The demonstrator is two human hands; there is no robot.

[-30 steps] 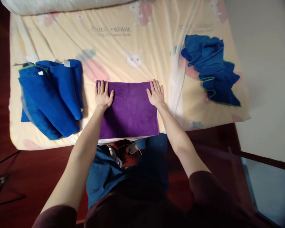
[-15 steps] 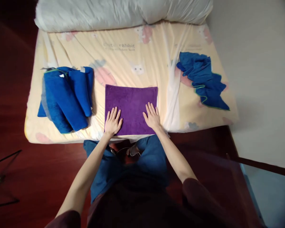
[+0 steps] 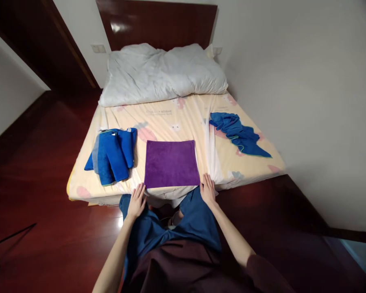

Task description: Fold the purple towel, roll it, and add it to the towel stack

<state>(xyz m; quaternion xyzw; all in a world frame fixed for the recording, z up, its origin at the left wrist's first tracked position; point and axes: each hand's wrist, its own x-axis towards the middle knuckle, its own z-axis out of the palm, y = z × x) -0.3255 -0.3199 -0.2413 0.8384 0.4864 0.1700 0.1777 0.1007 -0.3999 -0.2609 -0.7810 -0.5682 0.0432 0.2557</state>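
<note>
A purple cloth (image 3: 171, 163) lies flat as a neat rectangle at the front edge of the bed. At its near left corner is my left hand (image 3: 137, 200), fingers stretched out, holding nothing. My right hand (image 3: 208, 189) is beside the near right corner, palm down with extended fingers, also holding nothing. Left of the purple cloth, several blue cloths (image 3: 116, 156) are rolled or folded in an overlapping pile. A crumpled blue cloth (image 3: 236, 132) with a green edge lies to the right.
The bed (image 3: 179, 122) has a cartoon-print sheet, with a thick pale quilt (image 3: 164, 75) bunched across it before a dark headboard (image 3: 158, 24). A white wall (image 3: 293, 101) borders the right side. Part of a black stand (image 3: 12, 236) shows at the lower left.
Both hands have drawn back from the top of the purple cloth to its near corners. The view has tilted up, bringing the headboard in. The cloths have stayed in place.
</note>
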